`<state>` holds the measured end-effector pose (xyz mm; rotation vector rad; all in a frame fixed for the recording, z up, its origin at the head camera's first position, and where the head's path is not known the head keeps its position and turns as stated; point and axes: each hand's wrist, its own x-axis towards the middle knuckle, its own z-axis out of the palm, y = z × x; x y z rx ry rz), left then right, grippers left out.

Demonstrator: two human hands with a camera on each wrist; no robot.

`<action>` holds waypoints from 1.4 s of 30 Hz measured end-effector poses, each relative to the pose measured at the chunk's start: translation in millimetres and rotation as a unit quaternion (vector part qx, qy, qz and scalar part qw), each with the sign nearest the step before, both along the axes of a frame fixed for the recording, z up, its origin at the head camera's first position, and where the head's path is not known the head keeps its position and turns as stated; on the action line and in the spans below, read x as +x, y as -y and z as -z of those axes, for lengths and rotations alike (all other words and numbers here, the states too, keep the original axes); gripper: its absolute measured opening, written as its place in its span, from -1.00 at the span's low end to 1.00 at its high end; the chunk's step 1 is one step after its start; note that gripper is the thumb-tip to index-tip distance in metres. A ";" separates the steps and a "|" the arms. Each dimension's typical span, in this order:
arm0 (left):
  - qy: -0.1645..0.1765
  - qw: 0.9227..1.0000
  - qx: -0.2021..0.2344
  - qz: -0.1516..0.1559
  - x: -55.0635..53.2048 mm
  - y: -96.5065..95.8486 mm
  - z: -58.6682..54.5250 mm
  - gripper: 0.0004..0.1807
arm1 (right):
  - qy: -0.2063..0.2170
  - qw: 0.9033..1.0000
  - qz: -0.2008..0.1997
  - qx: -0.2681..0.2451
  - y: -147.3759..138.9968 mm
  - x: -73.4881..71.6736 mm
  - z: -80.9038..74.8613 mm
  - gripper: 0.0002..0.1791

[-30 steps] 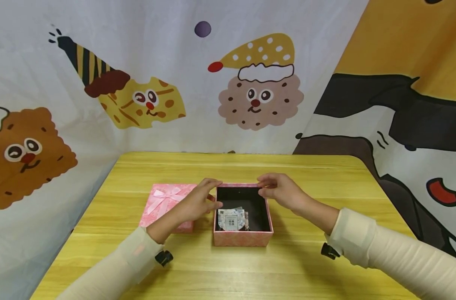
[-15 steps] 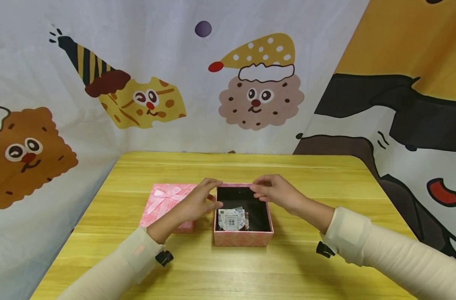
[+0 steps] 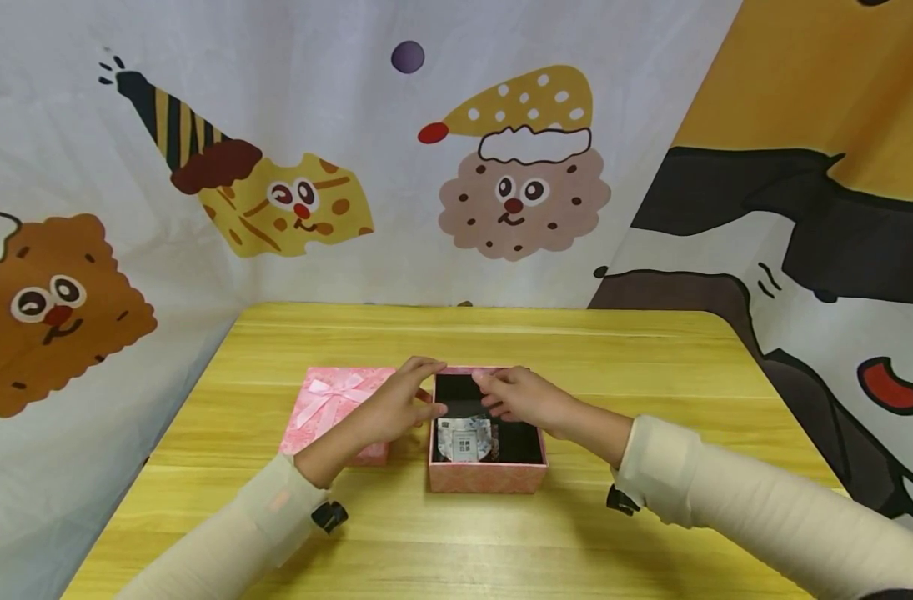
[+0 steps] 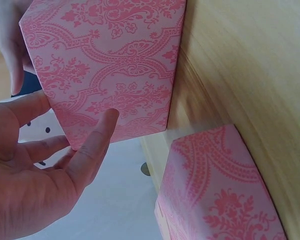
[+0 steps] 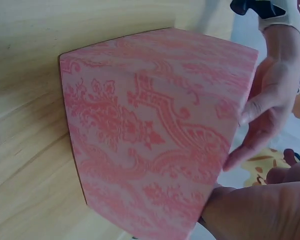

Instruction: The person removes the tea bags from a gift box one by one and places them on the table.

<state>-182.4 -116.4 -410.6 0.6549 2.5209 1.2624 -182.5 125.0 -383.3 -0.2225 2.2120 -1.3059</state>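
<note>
Closest in, two cream sleeves (image 3: 208, 542) reach over the wood-grain surface (image 3: 456, 550), a small black device (image 3: 328, 517) showing at each cuff. Beyond them stands a pink damask-patterned gift box (image 3: 486, 477), roughly midway between the left and right edges of the surface and well apart from its far edge. It is uncovered and black inside, and I can see printed packets (image 3: 464, 440) lying at its near left corner, the front one with a grey label and dark characters. The left hand (image 3: 403, 402) has its grip on the box's left wall, thumb at the rim, fingers along the outside and up to the far left corner. The right hand (image 3: 527, 396) is bent over the box's right side, fingertips drawn together above the black interior; I can't tell whether its grip has hold of anything. Between the box and the surface's left edge lies the matching pink lid (image 3: 302, 433), its satin ribbon bow (image 3: 338, 398) on top, partly behind the left forearm. Past the far edge hangs a white cloth (image 3: 403, 217), printed with cartoon cheese (image 3: 287, 208) and a hatted biscuit (image 3: 524, 208).
</note>
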 end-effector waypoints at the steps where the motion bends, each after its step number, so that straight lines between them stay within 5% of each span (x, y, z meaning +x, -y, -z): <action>1: 0.000 1.000 0.001 0.000 0.0 -0.1 0.0 -0.27 | -0.005 1.000 -0.006 0.010 2.2 0.8 1.5 -0.23; 9: 0.007 1.000 0.003 0.002 0.4 -0.9 1.5 -0.26 | -0.093 0.982 -0.070 0.146 13.8 7.8 11.3 -0.15; 21: 0.017 1.000 0.007 0.002 1.1 -1.0 0.7 -0.25 | -0.122 0.983 -0.046 0.132 14.9 10.8 11.6 -0.38; 30: 0.010 1.000 -0.002 0.002 1.5 -0.8 -0.2 -0.26 | -0.004 1.000 0.004 -0.004 14.2 5.7 17.4 -0.52; 42: 0.006 1.000 -0.005 0.005 2.2 -0.8 -1.9 -0.26 | 0.046 0.998 -0.029 -0.020 16.5 -0.5 26.1 -0.65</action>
